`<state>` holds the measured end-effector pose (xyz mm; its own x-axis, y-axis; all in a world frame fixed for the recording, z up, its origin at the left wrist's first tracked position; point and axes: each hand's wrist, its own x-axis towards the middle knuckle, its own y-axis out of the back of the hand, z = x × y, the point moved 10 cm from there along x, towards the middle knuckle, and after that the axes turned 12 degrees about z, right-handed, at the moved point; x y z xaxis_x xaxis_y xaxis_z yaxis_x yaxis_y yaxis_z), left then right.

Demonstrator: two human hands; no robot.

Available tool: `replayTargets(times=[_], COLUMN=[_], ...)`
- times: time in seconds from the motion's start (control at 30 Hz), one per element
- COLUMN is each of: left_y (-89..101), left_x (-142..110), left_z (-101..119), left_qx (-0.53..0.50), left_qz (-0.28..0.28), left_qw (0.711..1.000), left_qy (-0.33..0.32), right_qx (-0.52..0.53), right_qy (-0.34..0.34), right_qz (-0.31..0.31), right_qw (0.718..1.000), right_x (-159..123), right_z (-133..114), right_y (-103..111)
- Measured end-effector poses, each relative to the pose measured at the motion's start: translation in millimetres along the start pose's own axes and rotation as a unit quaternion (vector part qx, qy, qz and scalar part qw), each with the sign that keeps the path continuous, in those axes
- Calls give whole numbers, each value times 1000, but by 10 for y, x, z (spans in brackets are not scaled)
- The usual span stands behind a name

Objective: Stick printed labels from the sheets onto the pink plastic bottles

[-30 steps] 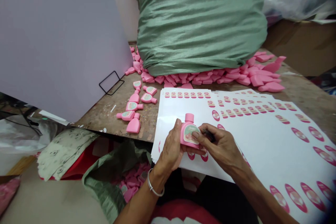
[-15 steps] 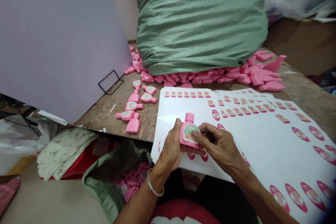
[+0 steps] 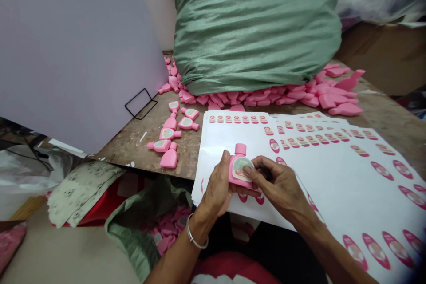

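Note:
A small pink plastic bottle (image 3: 239,148) stands upright above the sticker sheets, its cap end pointing away from me. My left hand (image 3: 216,186) is closed around its left side and base. A rounded green-and-cream label (image 3: 241,169) covers the bottle's front. On the label's right part lies the thumb of my right hand (image 3: 278,182), whose fingers are curled round a small dark object (image 3: 264,170), too hidden to name. Beneath both hands are stacked white sheets (image 3: 233,135) printed with pink oval and small rectangular stickers.
Several pink bottles (image 3: 169,158), some labelled, lie on the brown table (image 3: 133,140) at left. A big green sack (image 3: 256,31) rests at the back by a heap of pink bottles (image 3: 336,97). Below the table edge, an open green sack (image 3: 133,230) contains pink pieces. A grey panel (image 3: 73,44) stands left.
Both hands and the bottle keep almost the same pose. The view has shifted very slightly.

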<state>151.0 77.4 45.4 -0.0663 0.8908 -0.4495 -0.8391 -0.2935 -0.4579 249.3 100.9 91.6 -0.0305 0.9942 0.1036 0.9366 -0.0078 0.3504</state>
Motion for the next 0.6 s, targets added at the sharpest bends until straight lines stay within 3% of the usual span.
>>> replayTargets(times=[0.17, 0.3, 0.47, 0.6], left_y=[-14, -92, -116, -59], left_x=[10, -18, -58, -29], left_z=[1, -7, 54, 19], left_qx=[-17, -28, 3, 42], left_qz=[-9, -67, -123, -110], left_qw=[1000, 997, 992, 993], left_qy=[1, 22, -5, -14], right_qx=[-37, -53, -90, -179], right_qy=[32, 57, 92, 212], right_qz=[17, 16, 7, 59], right_qw=[999, 997, 992, 959], right_x=[-3, 5, 0, -94], right_z=[-61, -114, -141, -318], right_y=[33, 37, 30, 85])
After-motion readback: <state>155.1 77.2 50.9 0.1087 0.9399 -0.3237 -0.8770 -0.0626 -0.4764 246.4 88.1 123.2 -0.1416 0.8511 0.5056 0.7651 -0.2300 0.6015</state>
